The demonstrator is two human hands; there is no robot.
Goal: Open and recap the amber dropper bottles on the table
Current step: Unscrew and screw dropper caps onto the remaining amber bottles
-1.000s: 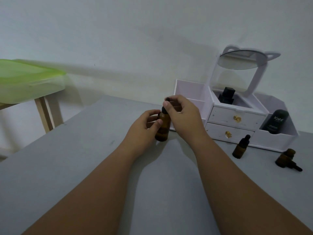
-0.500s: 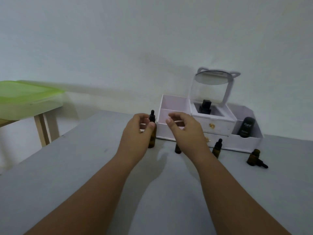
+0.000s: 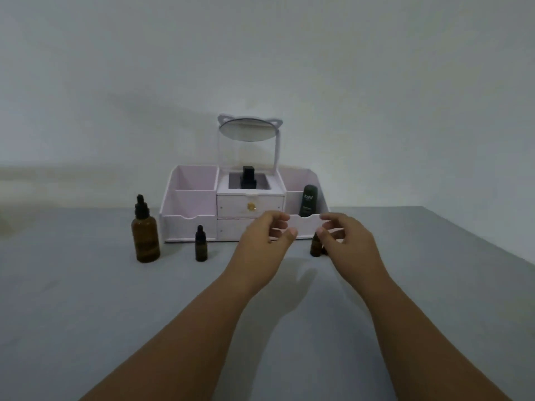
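Note:
A large amber dropper bottle [image 3: 145,233] stands capped on the grey table at the left. To its right, a small amber dropper bottle [image 3: 201,244] stands capped in front of the organizer. Another small amber bottle [image 3: 315,246] shows partly behind my right hand [image 3: 347,243]. My left hand [image 3: 265,241] hovers at the centre, fingers loosely curled and holding nothing. My right hand hovers beside it, also holding nothing. Both hands are raised above the table in front of the organizer's right side.
A white organizer [image 3: 189,224] with two drawers, side compartments and a cat-ear mirror [image 3: 247,130] stands at the back against the wall. A dark tube [image 3: 308,200] sits in its right compartment and a black bottle [image 3: 248,178] in the middle one.
My left hand let go of the large amber bottle, which now stands at the left. Both hands moved right, toward the small bottles. The view swung right.

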